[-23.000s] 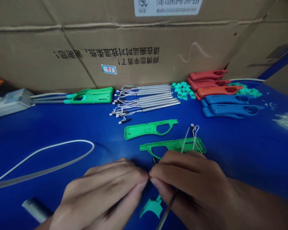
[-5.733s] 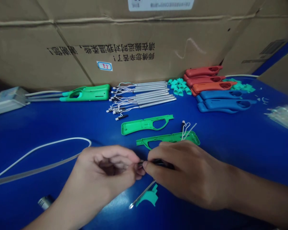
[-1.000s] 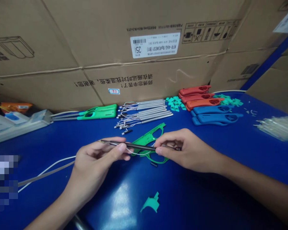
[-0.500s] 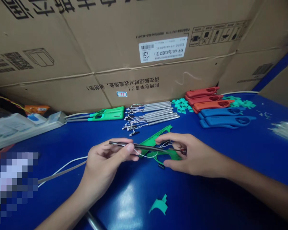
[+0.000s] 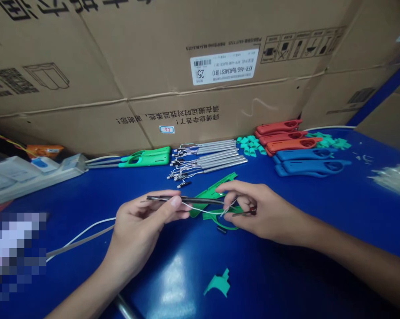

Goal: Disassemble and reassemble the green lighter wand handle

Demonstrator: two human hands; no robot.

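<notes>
My left hand [image 5: 153, 215] pinches a dark cable [image 5: 203, 200] between thumb and fingers, together with a thin white wire [image 5: 200, 210]. Both stretch across to my right hand [image 5: 262, 210], whose fingertips close around the wire's end. Tucked in that same hand is a slim tool with a dark shaft and red-brown handle [image 5: 252, 211]; its exact kind is unclear. Beneath the hands lie an opened green plastic shell half [image 5: 216, 188] and a second green piece with a loop [image 5: 209, 216], partly hidden. A small black cylinder [image 5: 221, 230] rests just below.
Silver rods with wires [image 5: 219, 161] lie behind the hands, beside assembled green handles [image 5: 146, 157]. Blue handles [image 5: 314, 167], red handles [image 5: 279, 127] and teal pieces [image 5: 251, 145] sit to the right. A teal part [image 5: 219, 283] lies in front; a power strip [image 5: 36, 177] stands left.
My right fingers have closed in on the white wire, and the tool's shaft has swung to point lower left. My left hand keeps its hold; the whole view has shifted slightly.
</notes>
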